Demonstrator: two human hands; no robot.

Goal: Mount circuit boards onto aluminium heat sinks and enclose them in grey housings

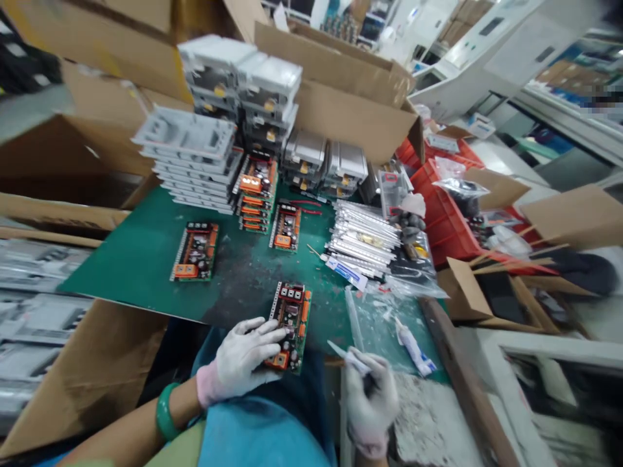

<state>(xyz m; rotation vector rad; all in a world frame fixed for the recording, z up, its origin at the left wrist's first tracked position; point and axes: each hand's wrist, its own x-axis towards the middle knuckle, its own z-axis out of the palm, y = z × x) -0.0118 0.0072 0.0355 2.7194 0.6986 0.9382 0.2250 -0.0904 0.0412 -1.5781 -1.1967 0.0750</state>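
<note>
My left hand [248, 355], in a white glove, lies across a green circuit board [293, 311] with orange connectors at the table's near edge. Its fingers reach over the board's left side, and the thumb is near the lower end. To the right, my gloved right hand [372, 397] is closed around a small glue tube [357, 362] with a pale pointed nozzle aimed up and left, apart from the board. Most of that tube is hidden in the palm. Another white-and-blue tube [415, 349] rests on a clear plastic bag beside this hand.
Two more circuit boards [195, 251] lie on the green table [141, 259], and several are stacked behind. Grey housings [187, 139] stand in piles at the back. Metal strips [363, 237] and a labelled tube [346, 273] lie right. Cardboard boxes and red bins [445, 207] surround the table.
</note>
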